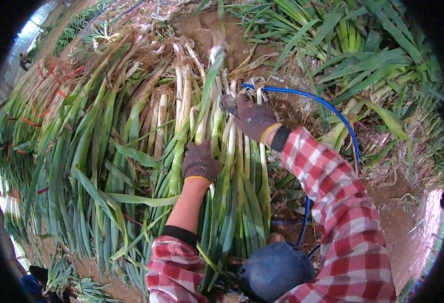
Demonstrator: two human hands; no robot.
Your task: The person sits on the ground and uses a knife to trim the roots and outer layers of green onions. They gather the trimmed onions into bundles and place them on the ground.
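Observation:
My left hand (201,161), in a dark knit glove with a yellow cuff, is closed around a long green onion stalk (206,117) whose white root end points away from me. My right hand (256,117), gloved the same way, is just beyond and to the right, gripping a small dark tool (229,104) close to the white stems. Fingers hide most of that tool. A blue hose (313,96) runs up to beside the right hand; whether it joins the tool cannot be made out. More green onions (241,204) lie side by side under both hands, leaves towards me.
A wide pile of green onions (96,125) spreads to the left, with bundles bound in red ties (32,121) past it. Leafy onions (347,34) lie at the upper right. Bare soil (388,208) and peelings border the right side; my denim-covered knee (277,270) is below.

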